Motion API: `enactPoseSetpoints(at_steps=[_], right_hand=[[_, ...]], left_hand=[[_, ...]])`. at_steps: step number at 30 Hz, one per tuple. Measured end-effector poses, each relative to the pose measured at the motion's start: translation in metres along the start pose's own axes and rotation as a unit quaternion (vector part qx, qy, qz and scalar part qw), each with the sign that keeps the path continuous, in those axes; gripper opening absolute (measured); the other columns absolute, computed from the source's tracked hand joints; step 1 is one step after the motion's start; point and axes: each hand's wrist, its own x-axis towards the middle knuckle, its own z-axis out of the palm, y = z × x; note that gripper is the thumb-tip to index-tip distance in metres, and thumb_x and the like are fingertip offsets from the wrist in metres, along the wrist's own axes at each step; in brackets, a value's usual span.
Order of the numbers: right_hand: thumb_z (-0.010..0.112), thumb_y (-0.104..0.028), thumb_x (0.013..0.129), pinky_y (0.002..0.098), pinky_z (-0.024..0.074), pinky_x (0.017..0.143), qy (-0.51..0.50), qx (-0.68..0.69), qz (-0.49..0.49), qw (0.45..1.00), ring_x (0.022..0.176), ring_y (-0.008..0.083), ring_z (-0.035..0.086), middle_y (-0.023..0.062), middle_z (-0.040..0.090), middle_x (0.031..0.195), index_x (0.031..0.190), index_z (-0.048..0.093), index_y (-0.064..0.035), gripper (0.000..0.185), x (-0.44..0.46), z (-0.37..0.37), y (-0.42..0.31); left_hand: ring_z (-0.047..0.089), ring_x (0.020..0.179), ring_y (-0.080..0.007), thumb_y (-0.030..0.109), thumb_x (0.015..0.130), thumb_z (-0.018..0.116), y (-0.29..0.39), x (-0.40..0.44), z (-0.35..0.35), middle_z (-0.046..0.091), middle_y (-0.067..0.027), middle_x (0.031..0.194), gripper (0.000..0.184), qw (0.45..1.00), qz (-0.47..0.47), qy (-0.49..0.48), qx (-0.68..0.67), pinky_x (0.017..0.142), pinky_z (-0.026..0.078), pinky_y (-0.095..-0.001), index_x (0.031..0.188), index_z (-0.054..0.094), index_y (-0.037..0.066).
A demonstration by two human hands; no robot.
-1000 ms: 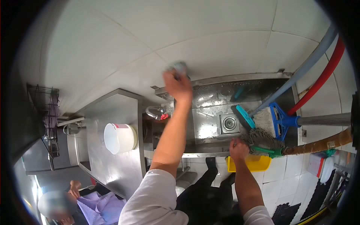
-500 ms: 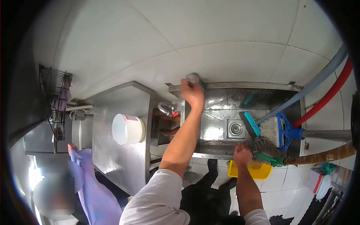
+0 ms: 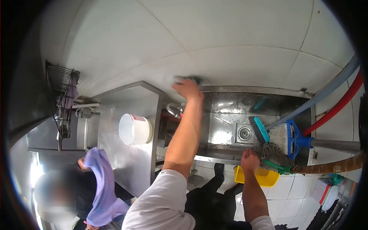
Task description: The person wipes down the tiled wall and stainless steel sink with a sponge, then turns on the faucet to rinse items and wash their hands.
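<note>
My left hand [image 3: 188,89] is closed on a dark grey-green scouring pad [image 3: 197,80], pressed to the white tiled wall [image 3: 234,63] just above the back left corner of the steel sink [image 3: 219,128]. Motion blurs the pad, and the hand covers part of it. Over the sink's front edge, my right hand [image 3: 250,160] is curled into a fist, with nothing visible in it. Right beside that fist lie the grey strands of a mop [image 3: 274,150]. A tap [image 3: 175,110] is below my left forearm's left side.
Brushes and mops, one with a blue clamp [image 3: 293,140], lean in the sink's right side. A white tub [image 3: 135,129] stands on the steel table [image 3: 130,101]. Below the sink is a yellow container [image 3: 257,177]. At left, a person holds a purple cloth [image 3: 102,188].
My left hand has slid left along the wall with the pad, past the sink's corner. My right hand stays in place. The other person's purple cloth has swung into a new shape.
</note>
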Motion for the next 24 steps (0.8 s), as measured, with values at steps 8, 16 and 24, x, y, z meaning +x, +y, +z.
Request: enactPoseSetpoints(at_steps=[8, 16, 24], right_hand=[[0.053, -0.034, 0.089, 0.0496, 0.0518, 0.059, -0.021, 0.007, 0.022, 0.999, 0.067, 0.037, 0.065, 0.0151, 0.066, 0.074, 0.075, 0.062, -0.008, 0.031, -0.003, -0.003, -0.004], [0.053, -0.035, 0.09, 0.0486, 0.0523, 0.058, -0.033, -0.011, 0.016, 0.999, 0.066, 0.0369, 0.066, 0.0163, 0.066, 0.075, 0.079, 0.064, -0.008, 0.031, -0.004, -0.005, -0.002], [0.051, -0.036, 0.091, 0.0492, 0.0526, 0.059, -0.027, -0.005, 0.017, 0.999, 0.066, 0.0373, 0.066, 0.0169, 0.066, 0.074, 0.078, 0.063, -0.008, 0.033, -0.001, -0.002, -0.002]], left_hand=[[0.05, 0.126, -0.0225, 0.031, 0.088, 0.052, 0.083, 0.082, -0.02, 0.053, -0.0027, 0.138, 0.046, 0.361, 0.121, -0.116, 0.917, 0.1, 0.037, -0.0372, 0.13, 0.057, 0.014], [0.051, 0.124, -0.0228, 0.042, 0.088, 0.058, 0.117, 0.105, -0.001, 0.053, -0.0041, 0.135, 0.058, 0.363, 0.113, -0.069, 0.922, 0.102, 0.038, -0.0506, 0.137, 0.046, 0.013], [0.047, 0.127, -0.0201, 0.037, 0.086, 0.055, 0.116, 0.099, -0.015, 0.056, -0.0033, 0.13, 0.042, 0.304, 0.144, -0.134, 0.932, 0.096, 0.04, -0.0443, 0.122, 0.06, 0.015]])
